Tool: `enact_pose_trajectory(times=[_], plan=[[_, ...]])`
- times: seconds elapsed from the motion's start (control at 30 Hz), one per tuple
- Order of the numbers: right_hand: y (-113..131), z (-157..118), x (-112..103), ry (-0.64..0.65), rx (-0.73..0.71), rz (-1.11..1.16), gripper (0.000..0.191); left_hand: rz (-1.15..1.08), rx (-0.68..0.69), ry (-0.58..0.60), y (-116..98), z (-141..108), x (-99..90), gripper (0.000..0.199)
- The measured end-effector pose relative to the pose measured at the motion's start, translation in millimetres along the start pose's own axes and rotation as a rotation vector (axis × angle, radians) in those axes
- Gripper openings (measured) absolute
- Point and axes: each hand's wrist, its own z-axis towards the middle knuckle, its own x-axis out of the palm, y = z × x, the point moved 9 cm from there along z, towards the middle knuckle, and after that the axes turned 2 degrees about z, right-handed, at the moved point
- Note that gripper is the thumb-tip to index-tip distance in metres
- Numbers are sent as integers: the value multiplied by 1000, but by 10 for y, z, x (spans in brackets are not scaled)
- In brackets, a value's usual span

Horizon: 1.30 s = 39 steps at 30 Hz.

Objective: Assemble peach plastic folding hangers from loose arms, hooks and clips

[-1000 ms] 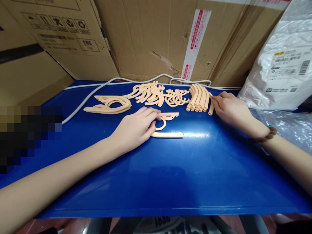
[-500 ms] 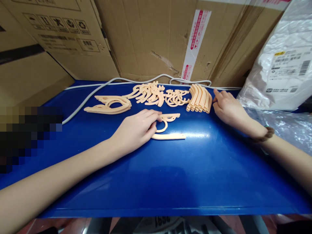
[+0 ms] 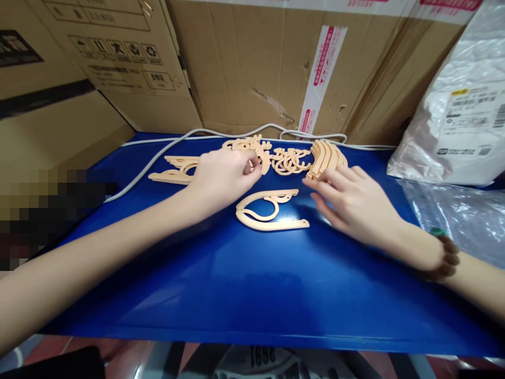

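A beige curved plastic assembly (image 3: 272, 225) lies at the middle of the blue table, made of two long arms and a curved inner piece. My left hand (image 3: 231, 171) is over the pile of small branched beige parts (image 3: 246, 142), fingers curled in a pinch; what they hold, if anything, is hidden. Beside the right-hand stack of long curved beige pieces (image 3: 325, 155), my right hand (image 3: 351, 202) has its fingers apart and holds nothing visible. Between them lie hook-shaped beige parts (image 3: 290, 160). Partly behind my left hand are stacked assembled beige pieces (image 3: 169, 178).
A white cable (image 3: 158, 155) runs along the back of the blue table (image 3: 252, 295). Cardboard boxes (image 3: 244, 63) stand behind and at the left. A white plastic parcel (image 3: 445, 121) and clear plastic wrap (image 3: 465, 213) are at the right.
My left hand has left the middle assembly and moved up to the branched parts. My right hand has come left and nearer, in front of the long-piece stack. The view has shifted slightly.
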Motion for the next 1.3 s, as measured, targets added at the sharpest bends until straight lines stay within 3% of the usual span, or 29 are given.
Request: enact_pose_trajectory(times=[0.1,0.27,0.4,0.53,0.63,0.77,1.13,1.3], plan=[[233,-9,9,-20,-90,26,32,22,-59,78,72,279,102,33],[295,-78,52,-48,-114,85,34,47,-134,48,240,603,226,31],[236,-111,133,-12,-85,124,34,45,-15,-16,269,716,259,40],[196,-115,172,-7,-56,149,33,-23,184,126,209,772,456,75],[196,-119,187,-6,-57,171,32,-57,188,251,232,781,589,106],[190,-122,214,16,-48,205,33,-37,182,355,256,751,650,124],[105,-132,332,97,35,330,32,14,237,343,248,719,609,127],[97,-133,339,92,38,343,30,45,235,228,155,701,393,111]])
